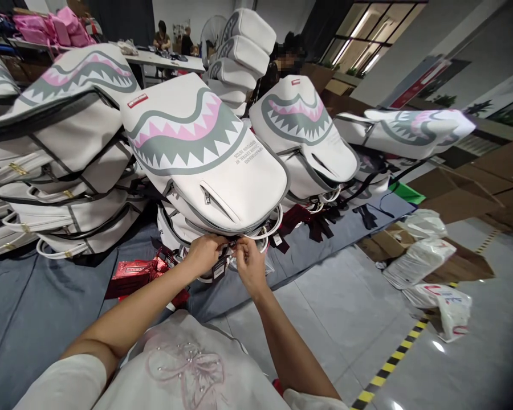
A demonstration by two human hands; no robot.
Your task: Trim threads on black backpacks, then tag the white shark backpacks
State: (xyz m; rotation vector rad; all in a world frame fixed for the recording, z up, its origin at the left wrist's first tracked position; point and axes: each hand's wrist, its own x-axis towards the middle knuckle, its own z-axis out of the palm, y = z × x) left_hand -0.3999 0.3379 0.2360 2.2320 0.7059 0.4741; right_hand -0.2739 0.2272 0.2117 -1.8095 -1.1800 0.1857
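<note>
A white backpack (239, 185) with a pink and grey shark-mouth print lies on a stack in front of me, its zipped pocket facing up. At the backpack's near edge, my left hand (205, 254) is closed, fingertips pinched together. My right hand (250, 265) is pinched just beside it, close to the white carry handle (279, 221). Whatever thin thing lies between the fingertips is too small to make out. A dark hang tag (218, 270) with a pale label dangles just below the hands.
Stacked shark-print backpacks (81, 74) stand at left, with another backpack (297, 111) to the right. Red shiny packets (132, 273) lie on the grey-blue table cloth (68, 307). Plastic bags (419, 262) and cardboard boxes (453, 196) occupy the floor at right. People sit farther back.
</note>
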